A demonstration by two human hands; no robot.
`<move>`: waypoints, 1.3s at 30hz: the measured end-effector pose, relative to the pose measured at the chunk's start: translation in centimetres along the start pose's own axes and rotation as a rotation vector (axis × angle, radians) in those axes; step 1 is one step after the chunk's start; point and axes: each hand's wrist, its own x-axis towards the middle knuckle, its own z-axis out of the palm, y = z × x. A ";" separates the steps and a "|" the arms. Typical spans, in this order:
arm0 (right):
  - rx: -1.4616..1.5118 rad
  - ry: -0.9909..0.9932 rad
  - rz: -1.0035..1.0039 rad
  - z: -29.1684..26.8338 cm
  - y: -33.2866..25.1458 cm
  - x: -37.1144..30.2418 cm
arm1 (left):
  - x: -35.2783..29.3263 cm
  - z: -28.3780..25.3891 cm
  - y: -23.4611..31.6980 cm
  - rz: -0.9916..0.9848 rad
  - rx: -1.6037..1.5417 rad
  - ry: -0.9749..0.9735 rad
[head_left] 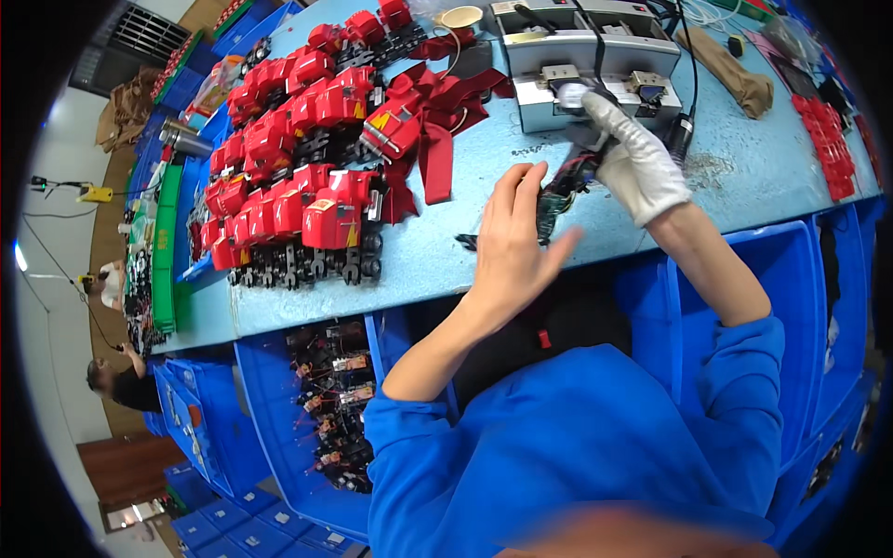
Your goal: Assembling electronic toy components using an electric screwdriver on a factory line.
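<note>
My right hand [635, 163], in a pale work glove, is closed round a dark assembly with thin wires [575, 175], whose kind I cannot make out. Its fingertips are close to the front of a silver metal machine [595, 58]; the glove hides part of the grip. My bare left hand [510, 242] is open over the table, fingers stretched out and thumb blurred. Dark green and black pieces [554, 206] show beside its fingers, partly covered by the hand. Left of it stand rows of red and black toy-like bodies [332, 223].
Red straps [435, 163] lie on the light-blue table [428, 265]. A black cylindrical tool [682, 138] stands right of the machine, near a brown cloth [735, 74]. Red parts [822, 144] lie far right. Blue bins [744, 372] sit below the table edge. Other people [130, 386] are far left.
</note>
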 end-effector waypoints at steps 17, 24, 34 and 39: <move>-0.871 -0.119 -0.265 -0.6 2.8 -3.4 | 0.8 -0.7 -4.3 -0.228 -0.318 -0.072; -0.652 -0.019 -0.143 -1.3 3.5 -3.3 | 0.5 -0.8 -3.6 -0.254 -0.033 0.029; -0.682 -0.029 0.161 -8.4 7.3 -4.1 | 5.4 -8.8 -3.2 -0.403 0.044 -0.700; -1.530 -0.133 -0.476 -6.5 6.3 -4.4 | 9.3 -8.0 -6.2 -0.179 0.157 -0.606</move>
